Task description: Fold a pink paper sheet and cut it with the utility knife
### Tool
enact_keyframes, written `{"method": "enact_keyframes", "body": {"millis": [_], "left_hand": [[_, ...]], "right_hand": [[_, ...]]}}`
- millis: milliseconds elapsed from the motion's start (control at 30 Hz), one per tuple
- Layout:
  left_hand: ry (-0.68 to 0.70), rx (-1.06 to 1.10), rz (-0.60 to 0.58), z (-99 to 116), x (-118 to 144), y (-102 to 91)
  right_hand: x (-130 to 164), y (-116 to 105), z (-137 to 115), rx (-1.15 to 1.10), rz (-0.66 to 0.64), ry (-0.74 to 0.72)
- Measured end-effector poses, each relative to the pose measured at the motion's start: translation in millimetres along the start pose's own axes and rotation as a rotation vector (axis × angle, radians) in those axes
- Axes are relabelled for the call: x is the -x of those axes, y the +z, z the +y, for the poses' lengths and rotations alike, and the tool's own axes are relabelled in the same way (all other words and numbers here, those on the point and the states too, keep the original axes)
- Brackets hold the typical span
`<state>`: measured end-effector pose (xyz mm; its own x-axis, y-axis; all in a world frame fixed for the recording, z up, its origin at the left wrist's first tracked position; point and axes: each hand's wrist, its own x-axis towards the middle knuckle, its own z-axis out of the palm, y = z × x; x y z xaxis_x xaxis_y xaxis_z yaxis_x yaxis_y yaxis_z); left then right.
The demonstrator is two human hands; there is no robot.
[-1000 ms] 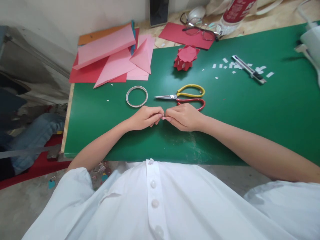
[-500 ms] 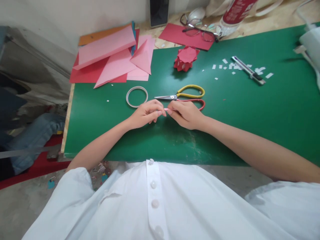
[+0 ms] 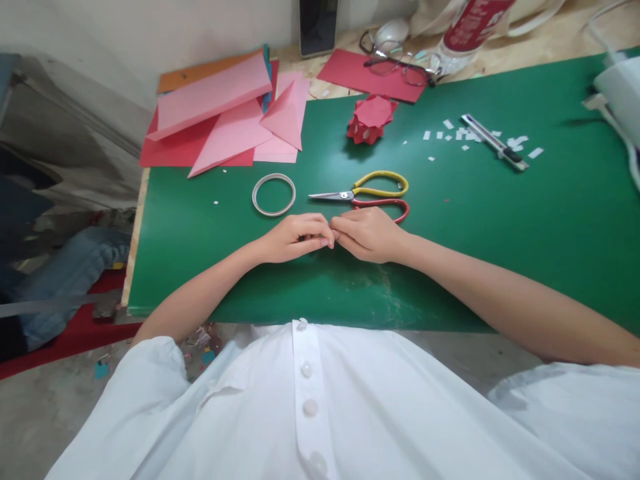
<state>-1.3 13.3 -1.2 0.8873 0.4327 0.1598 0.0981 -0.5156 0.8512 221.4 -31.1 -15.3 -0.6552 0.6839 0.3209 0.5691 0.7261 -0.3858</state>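
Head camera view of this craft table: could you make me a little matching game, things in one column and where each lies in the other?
Things:
1. scissors
2. tape ring
3. utility knife
4. folded red paper model

Places:
A. among white paper scraps, far right
B. just beyond the right hand
C. beyond the scissors, near the spectacles
D. just beyond the left hand

Pairs: 1-B, 2-D, 3-A, 4-C

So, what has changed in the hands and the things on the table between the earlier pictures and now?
Both hands first rose toward the scissors, then came back a little nearer the body. The left hand and right hand are still pressed fingertip to fingertip; the small pink piece seen between them before is now hidden. The scissors, tape ring, red paper model and knife did not move.
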Motion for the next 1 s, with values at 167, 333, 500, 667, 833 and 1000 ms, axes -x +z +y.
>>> {"method": "enact_keyframes", "body": {"millis": [167, 333, 500, 667, 833, 1000], "left_hand": [[-0.034, 0.015, 0.017, 0.7, -0.8, 1.1], [-0.073, 0.069, 0.056, -0.4, -2.2, 1.0], [-0.113, 0.054, 0.052, 0.8, -3.0, -0.4], [-0.093, -0.041, 0.048, 0.9, -3.0, -0.3], [-0.075, -0.038, 0.062, -3.3, -2.2, 1.7], [-0.015, -0.057, 0.072, -4.8, -1.7, 2.7]], "right_hand": [[0.8, 1.5, -0.7, -0.04, 0.064, 0.011], [0.5, 1.6, -1.9, 0.055, 0.213, -0.045], [-0.6, 0.4, -4.6, 0.241, 0.168, -0.105], [-0.7, 1.3, -5.2, 0.252, 0.173, -0.115], [-1.5, 1.7, -3.4, 0.234, 0.173, -0.112], [-4.3, 1.8, -4.5, 0.242, 0.245, -0.188]]}}
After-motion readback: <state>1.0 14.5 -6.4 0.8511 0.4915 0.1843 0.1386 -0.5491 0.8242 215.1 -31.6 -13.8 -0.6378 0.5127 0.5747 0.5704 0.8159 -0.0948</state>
